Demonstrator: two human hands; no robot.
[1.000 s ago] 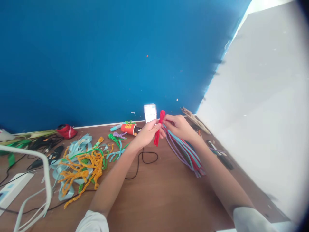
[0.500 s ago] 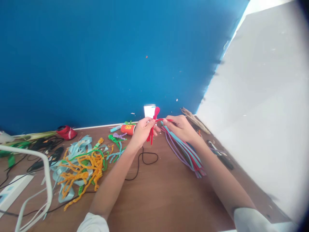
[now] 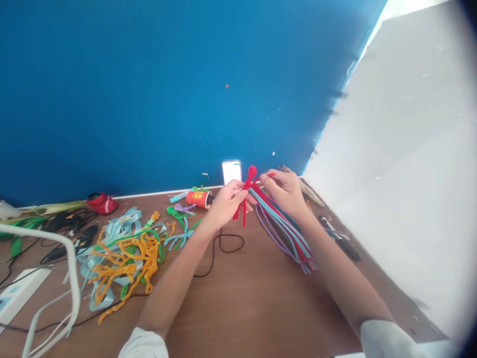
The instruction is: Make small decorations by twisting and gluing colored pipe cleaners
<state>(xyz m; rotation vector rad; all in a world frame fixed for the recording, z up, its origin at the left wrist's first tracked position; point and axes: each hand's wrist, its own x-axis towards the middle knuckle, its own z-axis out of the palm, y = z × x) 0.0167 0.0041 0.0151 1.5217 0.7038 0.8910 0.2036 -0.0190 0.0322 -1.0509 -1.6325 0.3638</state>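
My left hand (image 3: pixel 231 200) pinches a looped bundle of red pipe cleaners (image 3: pixel 252 174), its loops upward and loose ends hanging below the fingers. From the middle of the bundle a red strand runs to the right. My right hand (image 3: pixel 285 191) grips that strand between thumb and fingers, its tip poking out above them. Under the right hand and forearm lies a bunch of straight pipe cleaners (image 3: pixel 286 229) in light blue, red and purple, partly hidden. A lit phone screen (image 3: pixel 231 172) leans on the wall just behind the left hand.
On the left, a heap of orange twisted pipe cleaners (image 3: pixel 126 263) lies over pale blue ribbon (image 3: pixel 102 296). A red paper cup (image 3: pixel 197 199) rests on its side. Black cable (image 3: pixel 213 253), a white power strip (image 3: pixel 22 293) and a white curved stand (image 3: pixel 74 268) lie around. Dark tools (image 3: pixel 341 241) sit right.
Both hands have shifted slightly right with the red bundle. The strand in my right hand has swung upward, and the bundle's top now shows a wider loop.
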